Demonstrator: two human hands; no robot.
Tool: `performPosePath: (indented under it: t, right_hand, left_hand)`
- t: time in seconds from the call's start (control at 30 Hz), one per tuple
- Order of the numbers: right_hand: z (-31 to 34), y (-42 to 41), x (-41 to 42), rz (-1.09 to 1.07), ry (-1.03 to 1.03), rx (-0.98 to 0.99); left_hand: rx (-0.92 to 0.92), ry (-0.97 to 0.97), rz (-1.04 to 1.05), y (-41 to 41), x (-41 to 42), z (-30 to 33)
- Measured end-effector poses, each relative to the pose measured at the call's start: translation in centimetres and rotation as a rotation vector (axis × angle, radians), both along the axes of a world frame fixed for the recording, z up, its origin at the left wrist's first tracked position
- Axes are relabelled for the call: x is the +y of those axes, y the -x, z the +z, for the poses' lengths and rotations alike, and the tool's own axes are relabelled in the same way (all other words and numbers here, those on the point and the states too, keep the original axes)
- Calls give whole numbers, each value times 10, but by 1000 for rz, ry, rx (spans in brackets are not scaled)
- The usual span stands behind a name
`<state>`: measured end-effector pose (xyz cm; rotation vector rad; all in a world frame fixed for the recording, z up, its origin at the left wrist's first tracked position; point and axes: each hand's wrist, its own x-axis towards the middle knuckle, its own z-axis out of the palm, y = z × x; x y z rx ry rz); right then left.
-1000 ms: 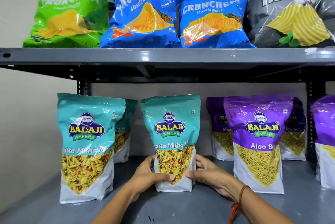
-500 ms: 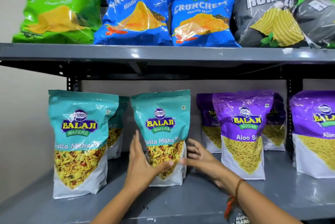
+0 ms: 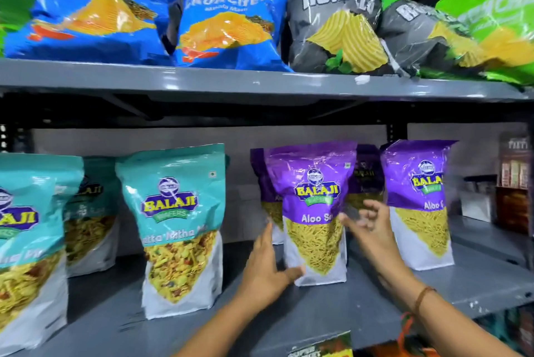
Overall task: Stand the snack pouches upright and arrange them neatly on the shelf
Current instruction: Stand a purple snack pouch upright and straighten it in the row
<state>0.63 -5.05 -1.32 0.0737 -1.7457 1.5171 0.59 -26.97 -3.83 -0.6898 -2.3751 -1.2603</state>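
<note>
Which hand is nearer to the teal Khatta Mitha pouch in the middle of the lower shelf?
The left hand. It is just right of the teal pouch, at the purple Aloo Sev pouch. The right hand is beyond that purple pouch, farther right.

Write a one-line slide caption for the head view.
Both hands, left hand and right hand, flank a standing purple Aloo Sev pouch on the lower shelf.

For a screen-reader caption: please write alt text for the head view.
Two bare hands, left hand and right hand, flank an upright purple plastic Aloo Sev pouch on a grey metal shelf; teal plastic pouches stand leftward.
</note>
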Motion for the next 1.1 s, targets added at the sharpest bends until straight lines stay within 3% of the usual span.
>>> performPosePath:
  t: [0.07,0.17,0.4,0.9,1.0,1.1]
  right_hand:
    - [-16,11,23,182,-72,-225]
    - [-33,29,49,434,-215,-456]
    - [-29,43,63,795,-258,-522]
    - [-31,32,46,874,-219,-534]
    - [-25,24,42,818,-270,-494]
    - [-14,13,42,675,-257,-409]
  left_hand:
    - [-205,-74,-38,16,9,-11]
    - [-329,-116,-59,34,18,-22]
    - [-375,-197,-1,41,40,-18]
    - [-337,-176,98,12,27,-16]
    - [-179,-235,227,1,35,-7]
    - [134,-351,365,-24,51,18]
